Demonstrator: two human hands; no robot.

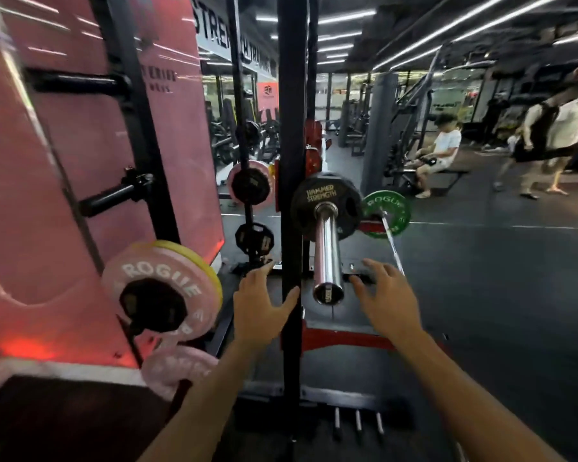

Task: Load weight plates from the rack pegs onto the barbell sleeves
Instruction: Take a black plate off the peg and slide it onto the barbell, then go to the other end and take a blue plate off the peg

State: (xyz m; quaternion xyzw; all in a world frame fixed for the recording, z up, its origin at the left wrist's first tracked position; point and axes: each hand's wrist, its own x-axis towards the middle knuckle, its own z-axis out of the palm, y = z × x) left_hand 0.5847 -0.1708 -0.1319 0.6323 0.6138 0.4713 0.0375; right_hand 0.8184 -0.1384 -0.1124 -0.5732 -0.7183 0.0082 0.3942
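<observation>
Both forearms reach up from the bottom of the frame, and both hands are empty. The left hand (259,303) has its fingers spread and relaxed just left of the black rack upright (291,161) at centre frame, thumb near or against the post; I cannot tell which. The right hand (386,295) is likewise loose and released, to the right of the chrome barbell sleeve (327,248), apart from it.

That sleeve points toward the camera and already carries a black Hammer Strength plate (326,208), seated far back. Beyond it, right of centre, a green Rogue plate (386,213) sits on what looks like another bar. On the rack pegs at lower left hang a pink Rogue plate (161,291) with a smaller black plate (152,305) in front of it and a yellow one (199,261) behind; bare pegs (114,198) stick out higher up on the left.

Judging from this, the next plate has to come off the lower-left peg. The black plate sits outermost, so pulling the pink one first would drag it off toward the feet. A one-hand pull could tilt a plate and bind it on the peg. The upright stands between peg and sleeve, so a swinging plate may strike it or pinch fingers. More weight on this end alone might tip the bar. People (444,151) at right are well apart.
</observation>
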